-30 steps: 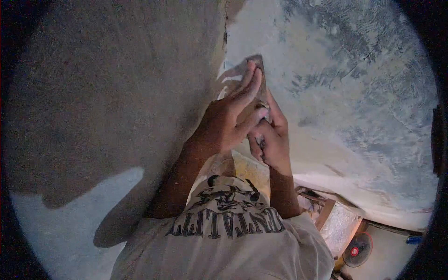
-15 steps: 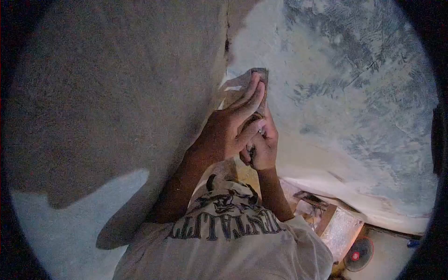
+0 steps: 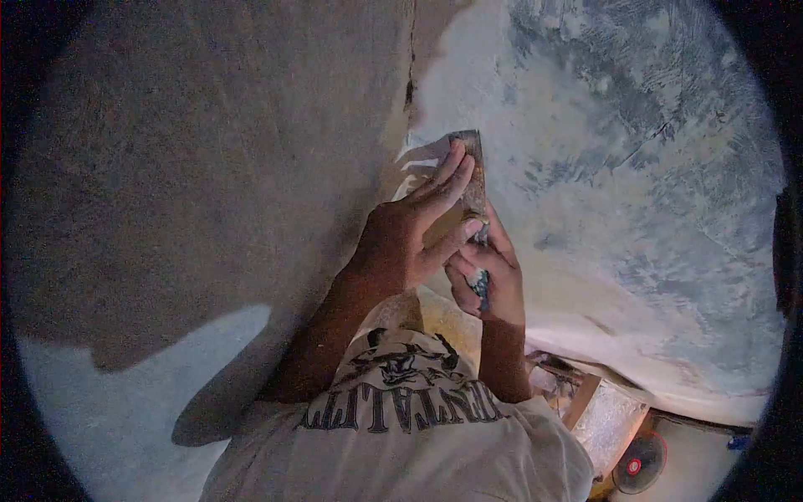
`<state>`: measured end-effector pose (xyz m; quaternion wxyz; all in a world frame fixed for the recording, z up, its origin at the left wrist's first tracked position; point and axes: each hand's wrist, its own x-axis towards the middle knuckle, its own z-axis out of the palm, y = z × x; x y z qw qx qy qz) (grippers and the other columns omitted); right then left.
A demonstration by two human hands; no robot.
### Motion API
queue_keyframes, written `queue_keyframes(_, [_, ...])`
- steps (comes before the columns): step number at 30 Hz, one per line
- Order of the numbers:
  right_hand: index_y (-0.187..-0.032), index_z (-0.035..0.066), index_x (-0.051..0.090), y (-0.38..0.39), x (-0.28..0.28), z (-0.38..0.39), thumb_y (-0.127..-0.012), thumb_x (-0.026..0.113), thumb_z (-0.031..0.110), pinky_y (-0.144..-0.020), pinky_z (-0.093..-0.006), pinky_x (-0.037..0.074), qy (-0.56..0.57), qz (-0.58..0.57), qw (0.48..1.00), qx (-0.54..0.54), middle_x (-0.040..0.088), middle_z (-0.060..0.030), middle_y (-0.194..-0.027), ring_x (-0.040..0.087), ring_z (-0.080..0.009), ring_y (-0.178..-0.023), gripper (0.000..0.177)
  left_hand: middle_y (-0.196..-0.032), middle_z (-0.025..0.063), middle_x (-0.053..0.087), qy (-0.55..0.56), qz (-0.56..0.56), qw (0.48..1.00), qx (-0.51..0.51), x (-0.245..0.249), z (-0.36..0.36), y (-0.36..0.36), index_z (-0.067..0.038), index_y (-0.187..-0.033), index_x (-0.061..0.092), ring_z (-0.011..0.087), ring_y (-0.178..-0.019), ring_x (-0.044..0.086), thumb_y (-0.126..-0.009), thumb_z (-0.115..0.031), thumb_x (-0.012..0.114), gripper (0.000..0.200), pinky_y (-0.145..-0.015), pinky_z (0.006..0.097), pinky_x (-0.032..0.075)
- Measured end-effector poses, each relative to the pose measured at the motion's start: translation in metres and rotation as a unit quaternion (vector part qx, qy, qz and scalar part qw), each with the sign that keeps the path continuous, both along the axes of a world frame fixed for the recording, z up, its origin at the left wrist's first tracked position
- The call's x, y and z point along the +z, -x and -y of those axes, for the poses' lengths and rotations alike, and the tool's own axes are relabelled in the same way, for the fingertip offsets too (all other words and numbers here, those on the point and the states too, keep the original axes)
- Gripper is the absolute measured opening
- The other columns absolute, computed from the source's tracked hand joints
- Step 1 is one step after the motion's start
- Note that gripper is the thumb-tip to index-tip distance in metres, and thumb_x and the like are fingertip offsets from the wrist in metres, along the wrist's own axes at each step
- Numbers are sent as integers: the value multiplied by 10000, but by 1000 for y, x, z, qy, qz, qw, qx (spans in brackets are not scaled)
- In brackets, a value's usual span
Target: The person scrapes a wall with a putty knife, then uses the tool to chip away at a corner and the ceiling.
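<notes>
Against the pale wall (image 3: 577,209), close to the corner seam (image 3: 410,75), is a narrow, worn plastering trowel (image 3: 474,180) with a flat metal blade, roughly upright in view. My right hand (image 3: 499,272) is closed around its smeared handle. My left hand (image 3: 410,230) lies on it higher up: the fingers stretch along the blade's left edge with their tips near its top end, and the thumb presses by the handle. The palm side of the left hand is hidden.
Left of the seam is a shaded surface (image 3: 209,167) crossed by my shadow, with a lit patch (image 3: 109,402) below. At the lower right are a box-like object (image 3: 611,422) and a round fan-like object (image 3: 640,463) with a red centre. My printed shirt fills the bottom.
Both hands and the trowel have shifted slightly down and right, the right hand most. The trowel has turned, so more of its blade and handle shows.
</notes>
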<state>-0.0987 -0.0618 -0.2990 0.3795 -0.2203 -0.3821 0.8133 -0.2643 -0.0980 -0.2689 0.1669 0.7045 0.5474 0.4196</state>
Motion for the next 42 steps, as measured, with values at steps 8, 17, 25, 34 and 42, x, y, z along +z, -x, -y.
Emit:
queue_keyframes(8, [-1557, 126, 302, -32, 17, 2, -820, 642, 114, -377, -190, 348, -13, -71, 995, 69, 550, -68, -840, 468, -83, -489, 812, -1570, 141, 346, -80, -70, 993, 47, -15, -7, -2, -41, -1488, 390, 340, -1293, 533, -910, -272, 688, 690, -999, 402, 495])
queue_keyframes(17, [-1554, 114, 305, -18, 12, -1, -920, 563, 191, -491, -210, 427, -52, 97, 994, 25, 597, -75, -901, 517, -91, -578, 689, -1571, 142, 344, -90, -43, 995, 28, -10, -4, 1, -31, -1466, 424, 351, -1293, 531, -896, -200, 685, 649, -996, 408, 497])
queue_keyframes(25, [-1515, 33, 336, 25, -67, -1, -977, 479, 85, -847, -359, 489, -358, 211, 897, -153, 589, -165, -1235, 607, -266, -972, 559, -1586, 185, 288, -44, -140, 985, 86, -8, 0, -2, -11, -1502, 343, 394, -1320, 486, -915, -240, 645, 698, -988, 430, 498])
queue_keyframes(34, [-1386, -10, 442, 41, -40, 9, -1031, 377, 94, -1012, -337, 400, -403, 222, 870, -177, 559, -140, -1278, 535, -223, -1154, 375, -1595, 230, 222, -47, -101, 992, 64, -4, 2, 4, -2, -1535, 246, 417, -1369, 412, -933, -210, 611, 735, -1020, 436, 473])
queue_keyframes(42, [-1330, -9, 471, 47, -47, 14, -1029, 402, 88, -948, -325, 435, -416, 223, 858, -204, 570, -123, -1200, 553, -198, -1069, 324, -1600, 233, 206, -47, -99, 993, 43, -11, 4, 5, 0, -1538, 239, 417, -1413, 343, -947, -198, 587, 714, -1093, 443, 402])
